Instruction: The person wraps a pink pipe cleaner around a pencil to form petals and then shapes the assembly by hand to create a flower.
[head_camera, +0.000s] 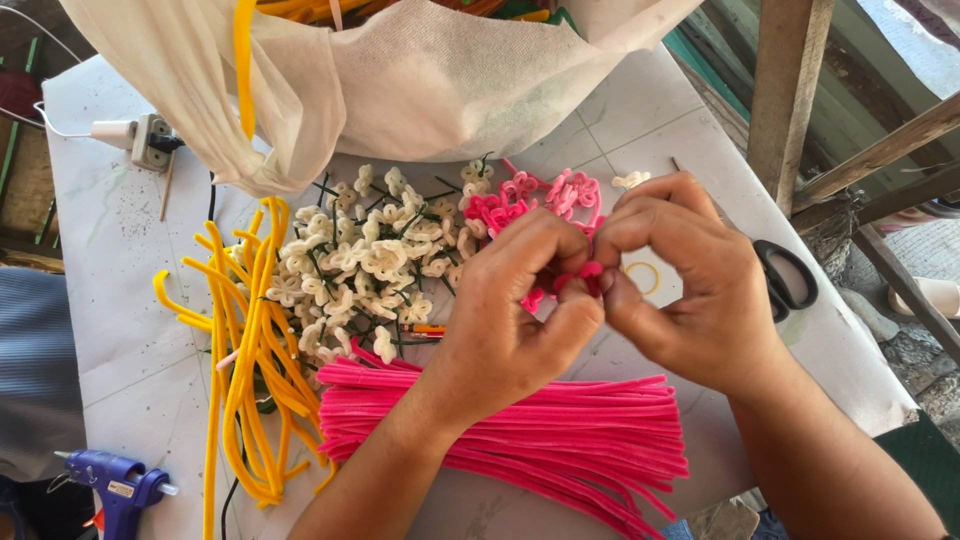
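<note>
My left hand (515, 315) and my right hand (690, 275) meet above the table, fingertips pinched together on a bent pink pipe cleaner (583, 277). Under my wrists lies a thick bundle of straight pink pipe cleaners (560, 435). Behind my hands sits a small heap of finished pink pipe-cleaner flowers (535, 195), and left of it a larger heap of cream flowers on green stems (370, 255). Long yellow pipe cleaners (250, 350) lie in a loose bunch at the left.
Black-handled scissors (790, 280) lie right of my right hand. A blue glue gun (115, 485) rests at the front left, a power plug and socket (145, 140) at the back left. A cream cloth bag (400, 80) hangs over the white table (120, 300). Wooden beams stand at right.
</note>
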